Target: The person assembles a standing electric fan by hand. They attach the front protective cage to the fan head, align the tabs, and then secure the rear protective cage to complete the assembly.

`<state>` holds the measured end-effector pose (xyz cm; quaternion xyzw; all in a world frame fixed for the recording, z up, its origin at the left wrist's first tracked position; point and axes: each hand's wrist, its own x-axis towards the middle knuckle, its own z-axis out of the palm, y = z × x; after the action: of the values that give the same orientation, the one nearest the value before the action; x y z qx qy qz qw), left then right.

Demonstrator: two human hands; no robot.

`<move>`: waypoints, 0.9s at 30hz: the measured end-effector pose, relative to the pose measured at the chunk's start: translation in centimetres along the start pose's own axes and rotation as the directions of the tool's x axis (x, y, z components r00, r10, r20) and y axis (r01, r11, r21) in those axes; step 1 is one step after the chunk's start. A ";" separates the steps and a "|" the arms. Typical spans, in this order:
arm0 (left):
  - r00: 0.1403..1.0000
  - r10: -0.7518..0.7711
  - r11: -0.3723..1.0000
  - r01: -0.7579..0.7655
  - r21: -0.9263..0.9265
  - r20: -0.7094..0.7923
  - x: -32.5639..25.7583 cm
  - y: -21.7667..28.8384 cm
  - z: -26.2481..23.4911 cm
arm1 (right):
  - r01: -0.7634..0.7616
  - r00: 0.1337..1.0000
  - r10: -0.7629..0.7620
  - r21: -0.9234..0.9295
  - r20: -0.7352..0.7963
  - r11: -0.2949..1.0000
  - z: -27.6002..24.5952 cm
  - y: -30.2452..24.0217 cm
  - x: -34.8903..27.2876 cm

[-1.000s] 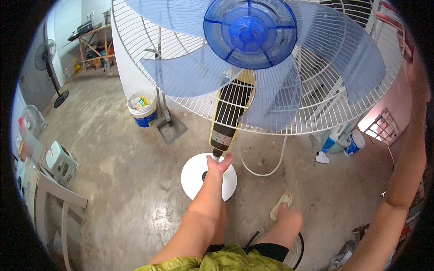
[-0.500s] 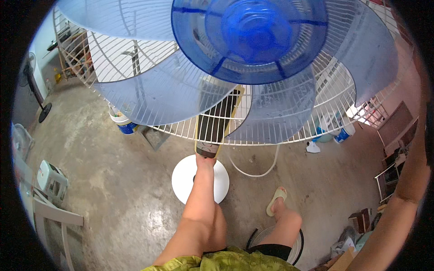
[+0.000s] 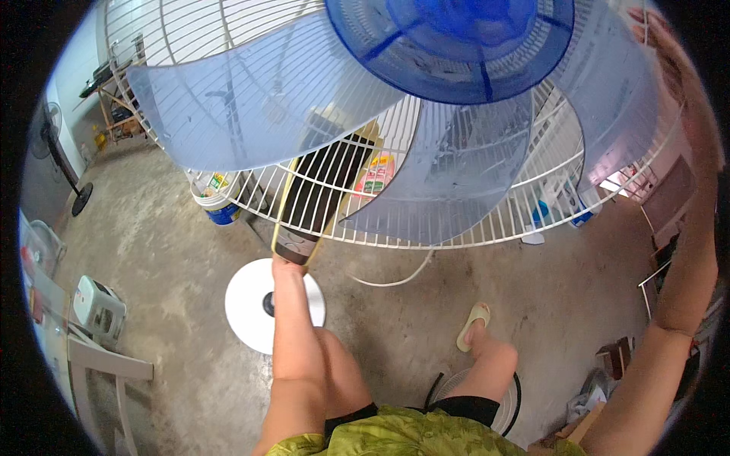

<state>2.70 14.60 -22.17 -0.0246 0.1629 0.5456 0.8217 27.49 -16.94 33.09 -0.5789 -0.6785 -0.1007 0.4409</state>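
Note:
A pedestal fan stands in front of me, with translucent blue blades (image 3: 471,175), a darker blue hub ring (image 3: 456,68) and a white wire guard (image 3: 395,242) behind them. Its dark control panel (image 3: 323,186) with a yellowish edge leans below the hub. My left hand (image 3: 287,266) is closed at the panel's lower end, above the round white base (image 3: 247,304); its fingers are mostly hidden behind the panel. My right hand (image 3: 669,53) is raised at the guard's right rim. Its fingers are blurred, and whether they grip the rim is unclear.
A white cable (image 3: 395,283) curves over the concrete floor. A white-and-blue bucket (image 3: 219,207) and a pink bottle (image 3: 376,173) are beyond the fan. On the left are a dark fan (image 3: 65,159), a pale box-shaped appliance (image 3: 99,308) and a grey chair (image 3: 114,361). Another round wire guard (image 3: 506,410) lies by my leg.
The base and control panel have shifted left, while the hub has moved right and up, so the fan leans more. My right hand has come into view at the guard's right rim.

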 end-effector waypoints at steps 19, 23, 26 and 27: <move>0.796 0.158 0.978 -0.045 0.204 -0.584 -1.1 9.4 -9.6 | -0.593 0.780 0.562 -0.036 -0.274 0.805 2.2 13.5 -13.7; 0.750 0.130 0.982 -0.007 0.189 -0.649 -2.2 9.4 -7.2 | -0.669 0.697 0.693 0.179 -0.184 0.721 0.6 13.7 -14.8; 0.749 0.077 0.982 0.057 0.179 -0.659 -0.5 9.4 -7.5 | -0.721 0.647 0.745 0.184 -0.163 0.668 -0.1 12.1 -14.5; 0.760 0.023 0.988 0.080 0.129 -0.649 0.0 9.5 -7.7 | -0.740 0.639 0.751 0.133 -0.167 0.659 0.4 10.7 -14.2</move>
<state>-7.71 16.74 -28.16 -0.1530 0.4769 0.4772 0.7222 35.83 -23.32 18.70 -0.7812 -0.3322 0.0481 0.5264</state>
